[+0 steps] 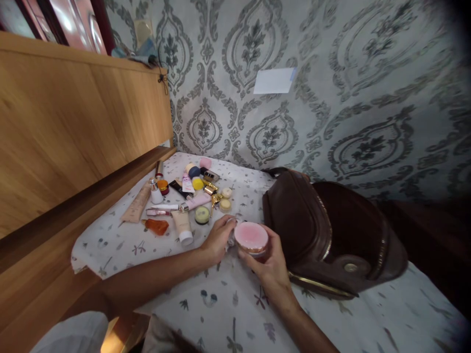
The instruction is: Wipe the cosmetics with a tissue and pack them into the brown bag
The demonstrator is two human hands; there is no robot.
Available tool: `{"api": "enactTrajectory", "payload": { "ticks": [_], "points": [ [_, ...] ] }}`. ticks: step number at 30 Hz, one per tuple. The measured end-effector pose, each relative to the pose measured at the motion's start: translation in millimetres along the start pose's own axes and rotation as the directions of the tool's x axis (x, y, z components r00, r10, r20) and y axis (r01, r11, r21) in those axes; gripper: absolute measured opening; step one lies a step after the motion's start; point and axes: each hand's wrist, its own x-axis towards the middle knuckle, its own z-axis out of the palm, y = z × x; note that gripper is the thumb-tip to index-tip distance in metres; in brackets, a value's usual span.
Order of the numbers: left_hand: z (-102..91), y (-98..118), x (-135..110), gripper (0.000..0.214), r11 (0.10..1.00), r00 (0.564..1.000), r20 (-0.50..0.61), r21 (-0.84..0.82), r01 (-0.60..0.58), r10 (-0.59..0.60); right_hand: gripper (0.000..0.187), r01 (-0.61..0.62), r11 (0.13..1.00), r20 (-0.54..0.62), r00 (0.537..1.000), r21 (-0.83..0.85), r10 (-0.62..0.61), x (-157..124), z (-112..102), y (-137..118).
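My right hand (273,267) holds a round compact (251,236) with a pink lid and a shiny gold-pink rim, its fingers wrapped round the side. Just left of it, my left hand (218,240) is closed in a pinch on a crumpled whitish tissue (231,239), partly hidden behind the fingers and the compact. Close beyond my left hand stands a jar (202,214) with a pale green top. A cream tube (182,227) with a white cap lies left of that hand. To the right of my right hand is an open dark brown leather bag (294,215).
Several cosmetics lie on the white patterned cloth (117,250), among them a beige tube (137,203), an orange bottle (156,226) and a yellow-topped item (197,183). A wooden panel (84,103) rises at left. The patterned wall (235,73) closes off the back.
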Motion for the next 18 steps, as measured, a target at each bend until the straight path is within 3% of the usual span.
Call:
{"api": "enactTrajectory", "payload": {
  "ticks": [13, 18],
  "points": [
    [0.8, 10.8, 2.4, 0.038, 0.998, 1.0, 0.011, -0.065, -0.005, 0.005, 0.086, -0.021, 0.985, 0.0, 1.0, -0.173, 0.022, 2.0, -0.7, 11.1],
    [-0.2, 6.6, 2.4, 0.042, 0.999, 0.999, 0.028, -0.041, -0.024, 0.025, 0.082, -0.025, 0.995, 0.003, 1.0, -0.092, 0.026, 2.0, -1.6, 8.6]
  ]
}}
